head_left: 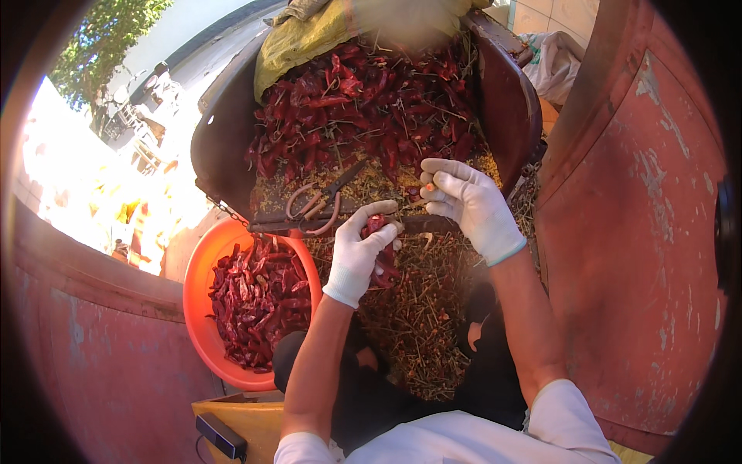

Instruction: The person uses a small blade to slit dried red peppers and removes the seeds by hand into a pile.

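Observation:
My left hand [362, 251], in a white glove, is closed around dried red chili peppers [384, 265] in front of the tray's near edge. To its right, my gloved right hand [468, 205] pinches a small piece of chili [430, 187] with an orange spot, its exact part too small to tell. Dark-bladed scissors [325, 203] with coppery looped handles lie across the tray's near edge, left of my hands. Behind them, a heap of dried chilies [371, 100] with stems fills the dark tray [506, 100], over scattered yellow seeds.
An orange basin [202, 332] of chilies stands on the left. Stems and seeds [425, 325] cover the ground between my legs. A yellow sack [301, 50] lies at the heap's back. Worn red panels [634, 255] flank both sides; a black device [222, 435] rests at lower left.

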`<action>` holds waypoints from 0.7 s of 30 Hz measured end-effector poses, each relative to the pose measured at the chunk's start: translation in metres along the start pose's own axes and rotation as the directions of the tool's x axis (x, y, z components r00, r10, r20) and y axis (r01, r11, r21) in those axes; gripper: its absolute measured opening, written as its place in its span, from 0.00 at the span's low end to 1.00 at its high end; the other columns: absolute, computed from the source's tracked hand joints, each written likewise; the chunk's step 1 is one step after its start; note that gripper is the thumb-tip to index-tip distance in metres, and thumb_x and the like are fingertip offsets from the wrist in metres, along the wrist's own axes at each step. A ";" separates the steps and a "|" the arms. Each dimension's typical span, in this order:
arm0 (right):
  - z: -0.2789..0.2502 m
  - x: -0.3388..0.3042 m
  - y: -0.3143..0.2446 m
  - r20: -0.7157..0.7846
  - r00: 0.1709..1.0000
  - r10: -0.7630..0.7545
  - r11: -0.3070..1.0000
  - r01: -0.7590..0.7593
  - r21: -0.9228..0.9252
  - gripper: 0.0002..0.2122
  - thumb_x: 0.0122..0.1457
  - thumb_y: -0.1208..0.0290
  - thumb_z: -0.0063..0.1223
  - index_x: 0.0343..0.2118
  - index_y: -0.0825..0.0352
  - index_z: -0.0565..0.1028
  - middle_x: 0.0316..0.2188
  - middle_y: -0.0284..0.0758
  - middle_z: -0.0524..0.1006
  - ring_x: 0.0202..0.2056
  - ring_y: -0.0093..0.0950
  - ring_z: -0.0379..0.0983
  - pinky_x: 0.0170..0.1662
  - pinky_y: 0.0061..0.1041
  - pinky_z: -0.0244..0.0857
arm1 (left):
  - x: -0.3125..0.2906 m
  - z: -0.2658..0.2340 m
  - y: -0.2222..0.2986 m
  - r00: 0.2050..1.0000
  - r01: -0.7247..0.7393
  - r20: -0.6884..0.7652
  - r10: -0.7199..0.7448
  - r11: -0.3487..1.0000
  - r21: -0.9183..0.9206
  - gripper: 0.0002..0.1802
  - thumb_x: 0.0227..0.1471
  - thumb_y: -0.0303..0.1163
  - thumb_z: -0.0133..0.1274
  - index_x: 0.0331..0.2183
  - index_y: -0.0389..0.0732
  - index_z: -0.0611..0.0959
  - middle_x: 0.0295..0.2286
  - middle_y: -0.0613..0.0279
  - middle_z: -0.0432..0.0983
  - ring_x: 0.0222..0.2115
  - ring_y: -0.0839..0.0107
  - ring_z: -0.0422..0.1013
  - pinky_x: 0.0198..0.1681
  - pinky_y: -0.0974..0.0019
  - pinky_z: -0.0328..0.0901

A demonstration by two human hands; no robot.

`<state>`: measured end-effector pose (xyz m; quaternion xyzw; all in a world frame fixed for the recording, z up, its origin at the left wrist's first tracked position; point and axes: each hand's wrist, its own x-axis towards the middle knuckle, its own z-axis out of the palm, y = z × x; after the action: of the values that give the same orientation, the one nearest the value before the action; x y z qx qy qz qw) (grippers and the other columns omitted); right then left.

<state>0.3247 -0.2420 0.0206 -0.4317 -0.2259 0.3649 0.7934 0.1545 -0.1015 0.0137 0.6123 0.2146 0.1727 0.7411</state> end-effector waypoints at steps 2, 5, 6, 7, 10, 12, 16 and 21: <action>0.006 -0.002 -0.004 -0.070 0.981 -0.180 0.751 0.091 -0.653 0.13 0.65 0.76 0.48 0.50 0.70 0.77 0.46 0.34 0.80 0.43 0.30 0.79 0.48 0.27 0.71 | 0.000 -0.005 0.000 1.000 -0.012 0.001 0.012 1.000 -0.020 0.19 0.58 0.25 0.56 0.51 0.31 0.76 0.30 0.62 0.77 0.26 0.77 0.72 0.33 0.73 0.68; -0.012 0.008 0.000 -0.066 0.881 -0.468 0.227 0.048 -0.973 0.11 0.63 0.73 0.49 0.43 0.64 0.81 0.42 0.38 0.82 0.43 0.36 0.79 0.48 0.30 0.70 | -0.001 -0.007 0.004 0.998 -0.060 -0.019 0.060 0.998 -0.022 0.16 0.61 0.32 0.55 0.45 0.30 0.79 0.23 0.67 0.71 0.22 0.79 0.66 0.28 0.75 0.63; -0.014 0.012 0.002 -0.075 0.869 -0.490 0.161 0.006 -0.987 0.09 0.62 0.69 0.51 0.41 0.61 0.81 0.41 0.38 0.82 0.42 0.39 0.78 0.45 0.34 0.71 | 0.000 -0.008 0.002 0.997 -0.077 -0.028 0.075 0.996 -0.054 0.17 0.61 0.36 0.55 0.43 0.31 0.80 0.22 0.68 0.70 0.21 0.81 0.65 0.26 0.75 0.61; -0.016 0.018 0.007 -0.037 0.864 -0.502 0.106 0.019 -0.994 0.09 0.62 0.67 0.52 0.41 0.59 0.81 0.39 0.38 0.82 0.41 0.39 0.78 0.44 0.35 0.71 | 0.002 -0.010 -0.002 0.995 -0.094 -0.037 0.091 0.992 -0.085 0.18 0.61 0.39 0.55 0.41 0.32 0.81 0.20 0.69 0.70 0.19 0.82 0.64 0.23 0.76 0.59; -0.014 0.032 0.024 0.083 0.867 -0.491 -0.171 -0.003 -0.985 0.11 0.59 0.60 0.56 0.43 0.55 0.80 0.35 0.37 0.81 0.38 0.39 0.78 0.41 0.37 0.72 | -0.001 -0.010 0.001 0.995 -0.096 -0.035 0.092 0.986 -0.135 0.23 0.64 0.45 0.52 0.32 0.31 0.81 0.17 0.70 0.67 0.17 0.81 0.61 0.22 0.75 0.57; -0.013 0.039 0.033 0.048 0.926 -0.376 -0.314 -0.078 -0.946 0.11 0.57 0.60 0.59 0.42 0.54 0.80 0.36 0.37 0.81 0.38 0.39 0.79 0.40 0.39 0.72 | -0.003 -0.015 0.004 0.998 -0.058 -0.003 0.058 0.989 -0.135 0.23 0.65 0.44 0.50 0.30 0.32 0.81 0.18 0.68 0.68 0.18 0.80 0.61 0.23 0.74 0.57; -0.016 0.046 0.033 0.015 0.922 -0.387 -0.314 -0.117 -0.942 0.12 0.55 0.62 0.61 0.41 0.56 0.79 0.35 0.37 0.81 0.38 0.38 0.79 0.40 0.39 0.72 | -0.006 -0.011 0.010 0.999 -0.032 -0.038 0.032 0.999 0.004 0.22 0.64 0.42 0.51 0.30 0.31 0.83 0.16 0.69 0.68 0.16 0.81 0.61 0.22 0.74 0.57; -0.029 0.047 0.016 -0.156 0.903 -0.400 0.093 -0.129 -0.987 0.13 0.53 0.66 0.62 0.42 0.60 0.79 0.31 0.35 0.82 0.36 0.34 0.80 0.39 0.35 0.72 | -0.004 -0.005 0.009 0.984 -0.082 -0.127 0.126 0.949 0.304 0.15 0.60 0.36 0.55 0.38 0.32 0.86 0.18 0.71 0.72 0.20 0.84 0.64 0.24 0.74 0.60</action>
<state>0.3678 -0.2147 -0.0055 -0.8873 -0.2877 -0.0520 0.3568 0.1490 -0.0977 0.0220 0.7132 0.2587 0.2215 0.6126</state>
